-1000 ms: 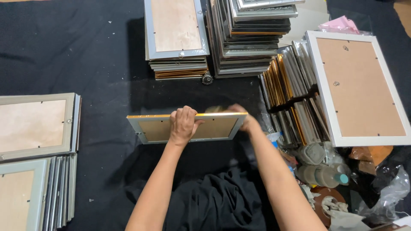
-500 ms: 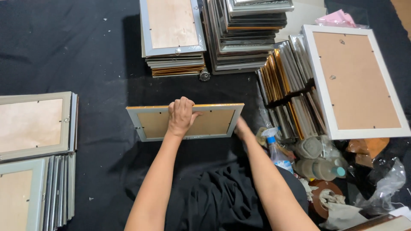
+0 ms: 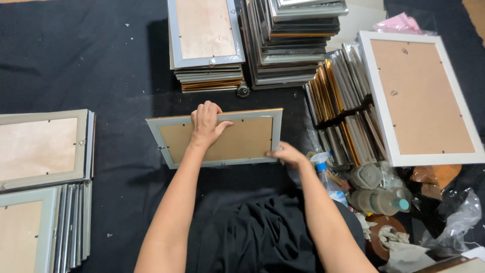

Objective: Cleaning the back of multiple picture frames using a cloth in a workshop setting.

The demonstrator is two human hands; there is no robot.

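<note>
- Head view: the picture frame [image 3: 217,139] lies back-up on the black cloth [image 3: 76,60] in front of my lap, below the two tall frame stacks [image 3: 207,45].
- My left hand [image 3: 206,124] presses flat on its backing board, fingers curled over the top edge; my right hand [image 3: 285,153] pinches its lower right corner.
- Judging by that light corner grip, the frame could slip and knock the spray bottle [image 3: 331,179] just right of it.
- Any glass faces down, unseen; my right fingertips are hidden under the corner.
</note>
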